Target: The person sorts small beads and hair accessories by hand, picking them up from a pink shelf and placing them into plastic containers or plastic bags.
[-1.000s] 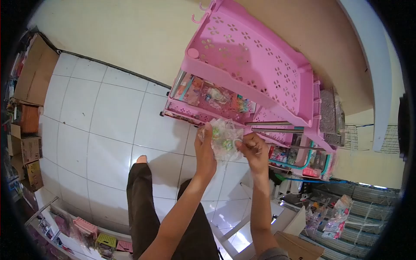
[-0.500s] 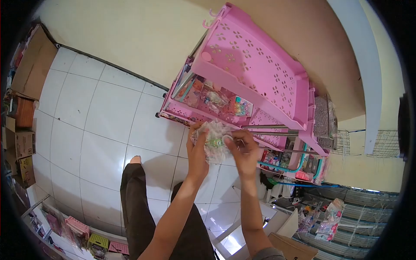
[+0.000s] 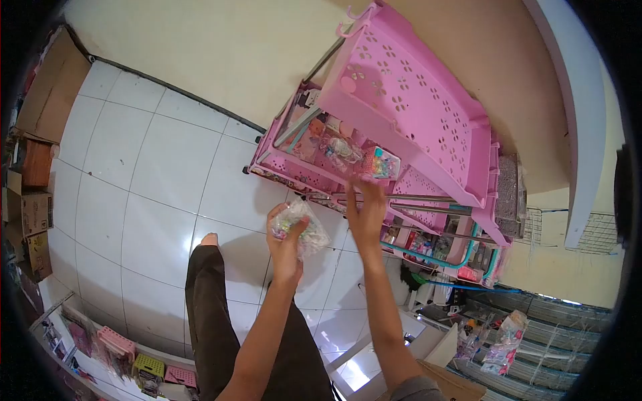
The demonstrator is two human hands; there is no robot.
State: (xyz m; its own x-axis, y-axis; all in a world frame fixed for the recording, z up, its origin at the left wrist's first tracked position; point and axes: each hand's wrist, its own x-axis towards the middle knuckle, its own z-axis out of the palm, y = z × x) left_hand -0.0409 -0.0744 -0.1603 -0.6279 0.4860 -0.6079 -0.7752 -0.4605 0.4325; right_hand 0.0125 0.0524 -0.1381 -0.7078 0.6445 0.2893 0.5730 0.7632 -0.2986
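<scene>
A clear plastic bag of small pale and coloured pieces point(image 3: 307, 234) is gripped in my left hand point(image 3: 285, 247), with the thumb across its front. Away from the bag, my right hand point(image 3: 366, 210) reaches up to the edge of the pink cart point(image 3: 414, 127), its fingers apart and nothing seen between them. Just beyond those fingertips, on the cart's lower shelf, lie a clear bag with small items point(image 3: 341, 152) and a small box of colourful pieces point(image 3: 382, 163).
White tiled floor point(image 3: 160, 160) lies left of the cart, and cardboard boxes point(image 3: 37, 210) stand at the far left. Pink and green baskets point(image 3: 148, 365) sit at the lower left. Wire racks point(image 3: 555, 334) with hanging packets are at the lower right.
My right hand has let go of the bag and moved up toward the cart's lower shelf. My left hand has shifted slightly left and down with the bag.
</scene>
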